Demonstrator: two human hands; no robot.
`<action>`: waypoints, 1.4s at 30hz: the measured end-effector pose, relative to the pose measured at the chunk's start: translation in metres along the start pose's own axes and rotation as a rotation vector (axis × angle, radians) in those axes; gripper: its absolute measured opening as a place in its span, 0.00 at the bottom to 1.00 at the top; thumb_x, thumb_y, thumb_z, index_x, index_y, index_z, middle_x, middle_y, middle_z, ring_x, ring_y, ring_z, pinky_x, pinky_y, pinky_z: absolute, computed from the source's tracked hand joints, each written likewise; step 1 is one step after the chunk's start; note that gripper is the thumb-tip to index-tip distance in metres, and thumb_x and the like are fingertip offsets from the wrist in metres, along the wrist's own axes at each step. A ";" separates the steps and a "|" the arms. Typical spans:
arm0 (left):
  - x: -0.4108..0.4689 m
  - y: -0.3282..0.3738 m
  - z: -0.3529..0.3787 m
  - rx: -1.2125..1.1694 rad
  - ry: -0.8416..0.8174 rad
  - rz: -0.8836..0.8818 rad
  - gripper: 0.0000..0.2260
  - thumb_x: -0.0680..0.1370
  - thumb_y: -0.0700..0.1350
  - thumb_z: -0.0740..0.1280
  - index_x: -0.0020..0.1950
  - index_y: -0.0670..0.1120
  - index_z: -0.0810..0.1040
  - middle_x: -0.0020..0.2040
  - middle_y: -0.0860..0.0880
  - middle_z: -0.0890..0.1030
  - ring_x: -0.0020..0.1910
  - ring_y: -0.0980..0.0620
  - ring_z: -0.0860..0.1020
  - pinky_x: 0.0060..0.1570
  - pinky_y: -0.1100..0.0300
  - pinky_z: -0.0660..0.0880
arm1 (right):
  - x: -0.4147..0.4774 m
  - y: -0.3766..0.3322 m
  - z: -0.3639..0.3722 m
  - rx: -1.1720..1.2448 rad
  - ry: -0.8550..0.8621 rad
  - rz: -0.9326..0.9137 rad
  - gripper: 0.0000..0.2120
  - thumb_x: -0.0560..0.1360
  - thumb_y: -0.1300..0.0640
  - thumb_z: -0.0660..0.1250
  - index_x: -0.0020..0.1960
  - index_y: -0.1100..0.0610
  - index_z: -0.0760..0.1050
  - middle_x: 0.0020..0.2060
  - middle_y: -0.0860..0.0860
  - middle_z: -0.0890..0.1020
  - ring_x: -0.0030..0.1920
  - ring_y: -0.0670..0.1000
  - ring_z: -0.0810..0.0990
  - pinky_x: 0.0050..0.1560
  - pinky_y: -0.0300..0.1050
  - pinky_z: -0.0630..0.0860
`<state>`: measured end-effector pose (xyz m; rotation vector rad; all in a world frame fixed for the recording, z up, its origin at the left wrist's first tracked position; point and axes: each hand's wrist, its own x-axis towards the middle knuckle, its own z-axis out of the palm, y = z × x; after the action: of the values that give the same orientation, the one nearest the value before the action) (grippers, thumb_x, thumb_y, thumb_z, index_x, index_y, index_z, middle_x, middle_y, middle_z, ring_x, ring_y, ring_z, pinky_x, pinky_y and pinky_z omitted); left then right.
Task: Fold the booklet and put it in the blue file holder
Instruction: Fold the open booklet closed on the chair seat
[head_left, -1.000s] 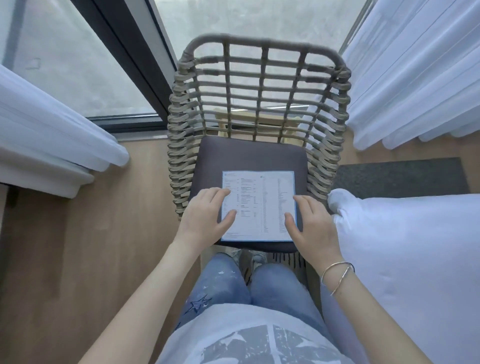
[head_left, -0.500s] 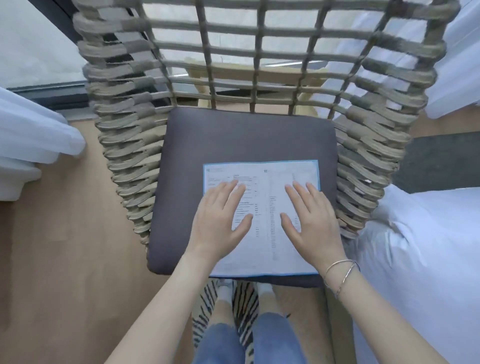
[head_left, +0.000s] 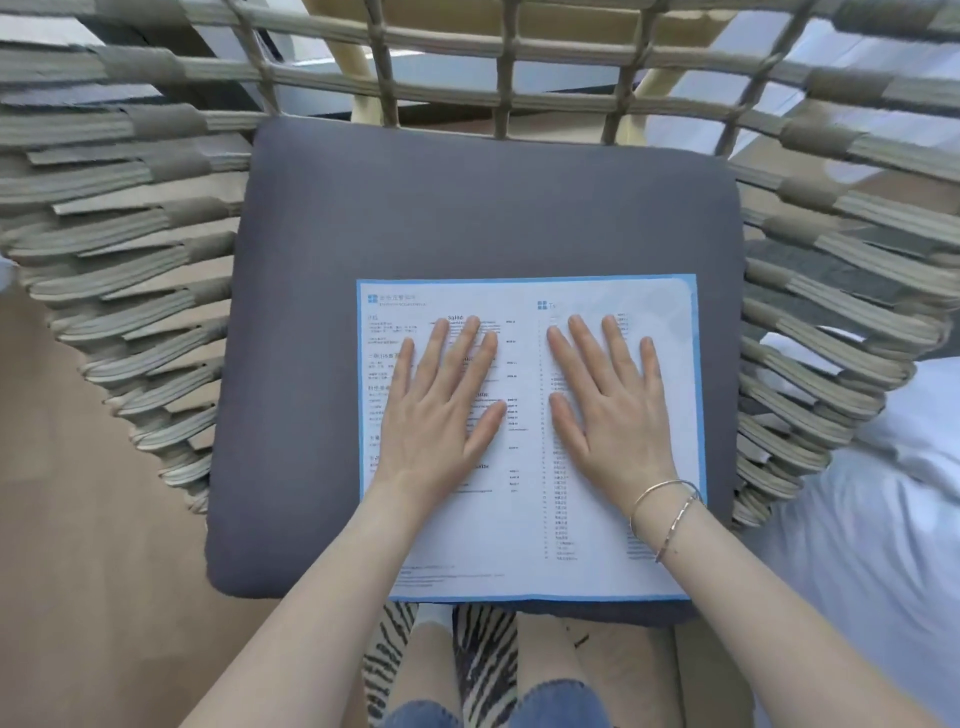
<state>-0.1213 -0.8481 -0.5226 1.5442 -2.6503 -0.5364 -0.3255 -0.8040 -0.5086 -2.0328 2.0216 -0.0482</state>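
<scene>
A white booklet (head_left: 524, 525) with a blue border and printed columns lies open and flat on the grey seat cushion (head_left: 467, 208) of a woven chair. My left hand (head_left: 441, 410) rests palm down on its left page, fingers spread. My right hand (head_left: 610, 405) lies flat on the right page, a thin bracelet at the wrist. Neither hand grips anything. No blue file holder is in view.
The chair's woven rope back and sides (head_left: 130, 218) curve around the cushion. White bedding (head_left: 883, 519) lies at the right. Wooden floor (head_left: 78, 519) is at the left. A zebra-patterned mat (head_left: 483, 665) and my legs show below the seat's front edge.
The view has come much closer to the seat. Both hands have slid from the booklet's outer edges onto its pages and now lie flat with fingers spread.
</scene>
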 end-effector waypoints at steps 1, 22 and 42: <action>0.000 -0.001 0.004 0.015 0.004 0.004 0.28 0.81 0.57 0.54 0.80 0.49 0.57 0.80 0.49 0.58 0.79 0.46 0.52 0.77 0.44 0.46 | 0.000 0.001 0.003 -0.008 0.011 -0.003 0.27 0.81 0.47 0.53 0.79 0.51 0.60 0.78 0.50 0.63 0.79 0.58 0.57 0.76 0.63 0.51; -0.024 0.002 -0.063 -0.052 -0.096 -0.118 0.28 0.79 0.55 0.58 0.78 0.47 0.61 0.78 0.45 0.63 0.77 0.41 0.60 0.75 0.44 0.53 | -0.025 -0.003 -0.044 0.048 -0.041 0.115 0.30 0.78 0.44 0.56 0.79 0.50 0.60 0.78 0.52 0.62 0.79 0.58 0.56 0.76 0.64 0.52; -0.050 -0.005 -0.082 -0.828 0.125 -0.785 0.23 0.72 0.38 0.70 0.63 0.58 0.74 0.60 0.54 0.69 0.55 0.60 0.75 0.57 0.61 0.72 | -0.076 -0.004 -0.019 0.218 -0.116 0.554 0.39 0.74 0.39 0.67 0.79 0.43 0.53 0.80 0.61 0.49 0.79 0.65 0.47 0.76 0.64 0.51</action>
<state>-0.0759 -0.8305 -0.4396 2.0696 -1.2980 -1.2737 -0.3271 -0.7322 -0.4771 -1.2682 2.3104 -0.0366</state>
